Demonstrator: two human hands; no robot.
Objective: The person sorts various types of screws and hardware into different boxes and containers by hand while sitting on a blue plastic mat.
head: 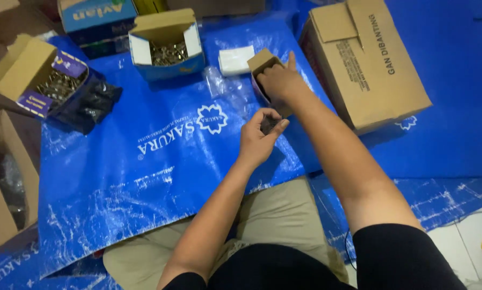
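The small brown carton (266,67) sits on the blue tarp (144,177) in front of you, just left of the big cardboard box (367,62), with its top flap standing open. Your right hand (280,81) rests on it from above, fingers curled over the open mouth and the index finger pointing up past the rim; the hand hides most of the carton's body, so you cannot see what lies inside. Your left hand (258,137) is a little nearer to you, just below the carton, with thumb and fingertips drawn together around a small dark item (268,124) that is too small and shadowed to identify.

Just beyond the carton, to its left, lies a white flat packet (235,59), and beside that some crumpled clear plastic (219,83). Farther left stands an open blue-and-white box (167,45) filled with small metallic pieces. Well to the left, a purple-and-brown open box (42,75) holds more of the same shiny pieces, with a black plastic bag (93,102) bunched against it. Another blue box (96,19) stands at the top edge. Your legs in beige trousers (273,215) are folded at the tarp's near edge, and white floor tile (466,236) shows at the lower right.
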